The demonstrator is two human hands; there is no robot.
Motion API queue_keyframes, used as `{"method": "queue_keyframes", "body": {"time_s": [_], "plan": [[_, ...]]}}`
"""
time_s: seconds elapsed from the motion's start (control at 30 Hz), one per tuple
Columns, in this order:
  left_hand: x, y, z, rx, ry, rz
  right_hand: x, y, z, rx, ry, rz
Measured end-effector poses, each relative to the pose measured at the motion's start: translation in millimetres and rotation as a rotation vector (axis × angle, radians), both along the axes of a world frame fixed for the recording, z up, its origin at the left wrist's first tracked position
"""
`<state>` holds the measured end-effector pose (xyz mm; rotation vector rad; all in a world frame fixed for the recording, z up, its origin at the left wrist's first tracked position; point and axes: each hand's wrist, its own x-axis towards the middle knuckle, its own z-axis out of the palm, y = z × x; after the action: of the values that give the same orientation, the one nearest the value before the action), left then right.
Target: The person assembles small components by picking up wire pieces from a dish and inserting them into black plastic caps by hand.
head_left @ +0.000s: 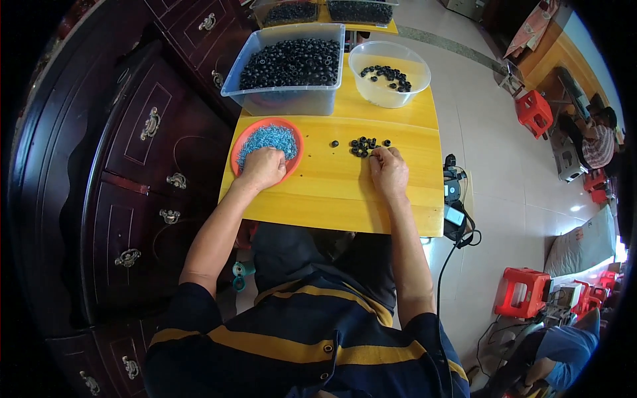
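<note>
My left hand (267,166) reaches into a round orange-red plate (300,147) heaped with small blue metallic pieces (269,138). Its fingers are bent down into the heap, and their tips are hidden. Over on the right, my right hand (389,171) rests at the near side of a loose group of small black ring-shaped parts (361,146). Those fingers are curled together, and what they pinch, if anything, is hidden. One black part (334,143) lies apart, left of the group. All of this is on a yellow wooden table (332,199).
Behind the plate stands a clear bin (292,103) full of black parts. To its right is a round translucent tub (388,96) with some of them. Dark wooden drawers (142,199) line the left. A cable and black devices (453,192) hang by the right edge. People sit farther right.
</note>
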<state>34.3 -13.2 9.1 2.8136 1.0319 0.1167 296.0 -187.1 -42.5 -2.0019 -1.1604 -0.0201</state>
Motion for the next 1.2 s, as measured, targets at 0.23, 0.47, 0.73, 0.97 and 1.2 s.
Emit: {"method": "queue_keyframes", "body": {"time_s": [0.23,0.47,0.73,0.97,1.2], "plan": [[-1.6,0.6,-0.6,-0.068,-0.103,-0.089,14.3,-3.0,4.4,0.111,0.058,-0.04],[-7.1,-3.5,3.3,-0.081,-0.144,-0.066,38.4,1.2,0.6,0.092,-0.002,-0.072],[-7.9,-1.5,-1.5,-0.063,-0.198,-0.049,51.5,14.0,-3.3,-0.04,-0.02,0.002],[-15.9,3.0,-1.9,-0.052,-0.199,-0.052,52.0,7.2,-3.3,0.025,-0.03,-0.017],[-2.8,-7.3,-1.1,-0.059,-0.099,0.072,20.1,-16.3,3.5,0.195,0.273,-0.021]]}}
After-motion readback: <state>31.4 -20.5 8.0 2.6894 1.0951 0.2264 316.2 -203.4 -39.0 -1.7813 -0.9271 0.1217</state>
